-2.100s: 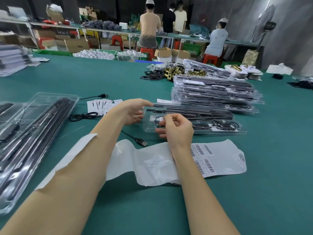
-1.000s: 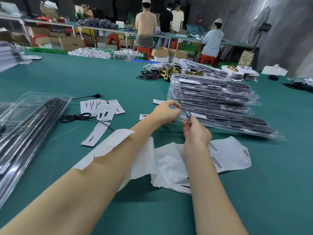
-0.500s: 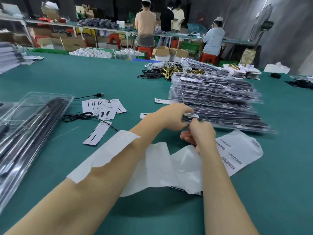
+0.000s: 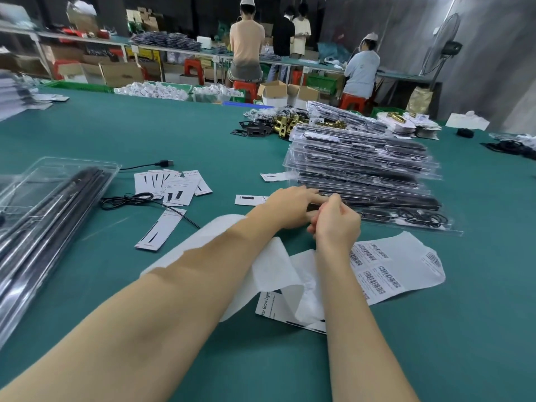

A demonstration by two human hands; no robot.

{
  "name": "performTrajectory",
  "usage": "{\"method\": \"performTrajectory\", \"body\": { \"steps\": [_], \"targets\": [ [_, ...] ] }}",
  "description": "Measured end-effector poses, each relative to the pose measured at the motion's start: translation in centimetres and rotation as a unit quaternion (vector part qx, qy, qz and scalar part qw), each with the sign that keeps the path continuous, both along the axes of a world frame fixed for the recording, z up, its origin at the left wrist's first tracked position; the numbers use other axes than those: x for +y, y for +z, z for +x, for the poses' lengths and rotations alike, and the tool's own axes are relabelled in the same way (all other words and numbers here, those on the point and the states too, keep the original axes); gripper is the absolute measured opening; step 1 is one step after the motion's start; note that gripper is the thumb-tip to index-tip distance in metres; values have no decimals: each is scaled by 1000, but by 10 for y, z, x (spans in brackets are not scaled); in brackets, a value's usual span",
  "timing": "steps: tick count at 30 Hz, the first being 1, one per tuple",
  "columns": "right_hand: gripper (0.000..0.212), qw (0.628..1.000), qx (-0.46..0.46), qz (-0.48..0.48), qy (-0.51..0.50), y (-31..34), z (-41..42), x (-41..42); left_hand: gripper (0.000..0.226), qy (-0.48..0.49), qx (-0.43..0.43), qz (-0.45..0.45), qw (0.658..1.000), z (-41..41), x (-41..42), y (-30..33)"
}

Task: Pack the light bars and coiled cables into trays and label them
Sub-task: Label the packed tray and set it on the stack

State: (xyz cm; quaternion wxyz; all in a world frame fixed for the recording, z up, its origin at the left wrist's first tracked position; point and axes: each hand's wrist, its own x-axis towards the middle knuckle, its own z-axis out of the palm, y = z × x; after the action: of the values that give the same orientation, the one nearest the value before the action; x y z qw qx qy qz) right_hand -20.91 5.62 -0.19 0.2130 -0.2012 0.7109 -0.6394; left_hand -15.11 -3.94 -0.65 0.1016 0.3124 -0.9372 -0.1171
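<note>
A tall pile of packed clear trays [image 4: 362, 166] stands right of centre. At its foot lies one clear tray [image 4: 412, 220] holding black light bars and a coiled cable. My left hand [image 4: 290, 207] grips the near left end of that tray from above, fingers reaching right. My right hand [image 4: 338, 221] has curled fingers and pinches the same end, its fingertips meeting the left index finger. What lies between the fingers is hidden. A barcode label sheet [image 4: 380, 271] lies just under my right wrist.
White backing paper [image 4: 275, 256] curls under my forearms. Printed insert cards [image 4: 171, 184] and a loose black cable [image 4: 130, 198] lie to the left, beside open trays of light bars [image 4: 43, 216]. Brass fittings [image 4: 290, 123] sit behind the pile. People work at far benches.
The tray went from in front of me to the foot of the pile. Both hands followed to its left end, and the right hand has risen to meet the left fingers.
</note>
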Motion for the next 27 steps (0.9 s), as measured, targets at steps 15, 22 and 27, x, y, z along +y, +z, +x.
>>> {"method": "performTrajectory", "body": {
  "steps": [15, 22, 27],
  "targets": [
    [47, 1000, -22, -9, -6, 0, 1, -10, 37, 125, 26, -10, 992, -46, -18, -3],
    [38, 990, -118, -73, -38, 4, -6, -9, 34, 161, 238, 53, 956, -31, -11, 3],
    [30, 945, -296, -134, -23, 11, 3, -8, 17, 164, 277, 24, 947, 19, 1, 1]
  ]
}}
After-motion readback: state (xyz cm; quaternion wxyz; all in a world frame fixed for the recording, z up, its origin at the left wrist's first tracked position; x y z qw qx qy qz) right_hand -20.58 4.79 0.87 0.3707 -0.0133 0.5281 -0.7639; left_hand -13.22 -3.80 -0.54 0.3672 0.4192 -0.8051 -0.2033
